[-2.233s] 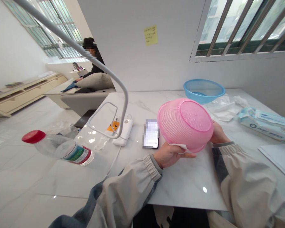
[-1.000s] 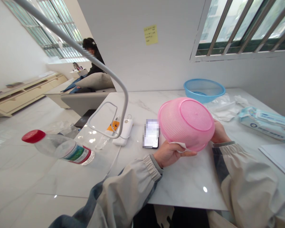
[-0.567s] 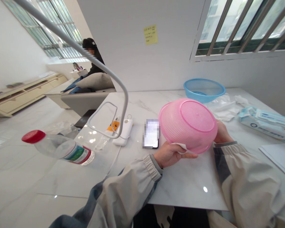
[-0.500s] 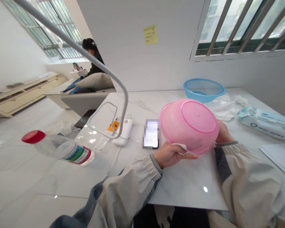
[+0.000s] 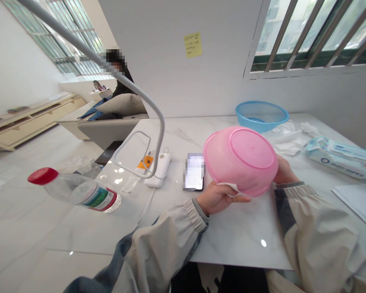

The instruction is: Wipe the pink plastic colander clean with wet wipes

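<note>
A pink plastic colander basket (image 5: 239, 158) is held bottom up above the marble table (image 5: 247, 232). My left hand (image 5: 218, 198) is under its near rim and pinches a white wipe (image 5: 232, 187) against it. My right hand (image 5: 282, 171) grips the basket's right side; its fingers are mostly hidden behind the basket.
A phone (image 5: 194, 171) lies just left of the basket. A white lamp base (image 5: 158, 167) with a curved arm stands further left, and a water bottle (image 5: 79, 191) lies near the left edge. A blue basin (image 5: 261, 115), crumpled plastic (image 5: 288, 140), a wipes pack (image 5: 343, 158) and paper (image 5: 361, 203) sit right. A person sits far back.
The pink basket has turned and shifted slightly between my hands; my right hand moved a little along its side. My left hand stays under the rim with the wipe.
</note>
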`<action>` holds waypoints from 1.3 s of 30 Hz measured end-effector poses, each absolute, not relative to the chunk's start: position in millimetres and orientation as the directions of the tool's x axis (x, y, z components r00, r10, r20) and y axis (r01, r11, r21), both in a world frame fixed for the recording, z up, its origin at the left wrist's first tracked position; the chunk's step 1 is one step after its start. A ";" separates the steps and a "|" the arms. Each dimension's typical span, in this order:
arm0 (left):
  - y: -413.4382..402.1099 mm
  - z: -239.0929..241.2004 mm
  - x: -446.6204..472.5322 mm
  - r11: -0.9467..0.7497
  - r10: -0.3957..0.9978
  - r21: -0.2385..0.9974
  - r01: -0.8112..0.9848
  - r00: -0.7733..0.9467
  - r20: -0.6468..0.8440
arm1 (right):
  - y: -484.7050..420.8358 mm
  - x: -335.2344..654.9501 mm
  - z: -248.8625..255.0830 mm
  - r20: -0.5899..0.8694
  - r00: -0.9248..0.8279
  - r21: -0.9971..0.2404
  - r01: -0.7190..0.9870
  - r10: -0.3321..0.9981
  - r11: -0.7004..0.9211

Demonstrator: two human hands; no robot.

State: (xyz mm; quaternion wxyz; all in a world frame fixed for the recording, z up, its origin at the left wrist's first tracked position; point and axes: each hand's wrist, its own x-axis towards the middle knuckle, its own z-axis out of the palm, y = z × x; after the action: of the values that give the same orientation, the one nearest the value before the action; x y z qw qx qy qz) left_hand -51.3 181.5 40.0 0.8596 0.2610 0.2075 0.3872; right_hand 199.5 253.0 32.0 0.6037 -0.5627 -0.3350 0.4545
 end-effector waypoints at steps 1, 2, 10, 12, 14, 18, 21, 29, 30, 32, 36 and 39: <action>181.7 40.2 -50.5 0.550 0.789 0.606 -0.575 0.596 -0.151 | 254.6 197.9 30.3 -0.090 0.316 -0.980 -0.198 0.944 -0.027; 181.8 40.2 -49.8 0.537 0.802 0.603 -0.590 0.580 -0.147 | 256.3 196.6 28.6 -0.074 0.286 -0.975 -0.224 0.955 -0.009; 181.9 39.3 -47.6 0.541 0.797 0.591 -0.598 0.589 -0.134 | 261.1 197.4 19.0 -0.015 0.390 -0.972 -0.222 0.921 0.078; 181.9 38.5 -47.6 0.548 0.787 0.595 -0.588 0.603 -0.128 | 260.1 197.9 19.8 0.005 0.399 -0.977 -0.195 0.917 0.090; 181.7 37.6 -47.4 0.556 0.776 0.600 -0.575 0.619 -0.125 | 259.5 197.8 21.6 0.010 0.401 -0.980 -0.180 0.916 0.090; 181.0 36.2 -46.9 0.565 0.765 0.602 -0.564 0.632 -0.126 | 259.1 196.5 27.1 -0.024 0.408 -0.978 -0.197 0.913 0.062; 180.2 36.2 -46.9 0.569 0.761 0.594 -0.569 0.638 -0.117 | 257.2 195.2 32.2 -0.039 0.396 -0.981 -0.192 0.917 0.041; 177.8 40.3 -49.1 0.594 0.727 0.595 -0.541 0.678 -0.110 | 253.8 196.8 38.4 -0.073 0.416 -0.981 -0.195 0.907 0.011; 177.8 40.7 -49.4 0.597 0.721 0.595 -0.538 0.685 -0.105 | 254.2 197.5 39.0 -0.082 0.424 -0.978 -0.207 0.902 0.008; 178.1 40.7 -50.1 0.602 0.712 0.596 -0.532 0.696 -0.098 | 255.0 199.3 40.8 -0.101 0.445 -0.974 -0.226 0.890 0.002; 178.5 38.8 -51.1 0.613 0.691 0.610 -0.503 0.715 -0.105 | 254.7 202.1 45.7 -0.127 0.474 -0.976 -0.216 0.871 -0.025; 178.5 38.4 -51.3 0.617 0.687 0.614 -0.492 0.717 -0.116 | 252.8 202.3 47.1 -0.135 0.474 -0.979 -0.201 0.870 -0.043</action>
State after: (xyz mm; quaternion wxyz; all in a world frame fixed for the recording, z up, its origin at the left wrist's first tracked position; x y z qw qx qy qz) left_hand -51.3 178.5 38.4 0.8825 0.2823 0.1728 0.3340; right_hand 202.3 252.8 47.1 0.6297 -0.5837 -0.2865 0.4251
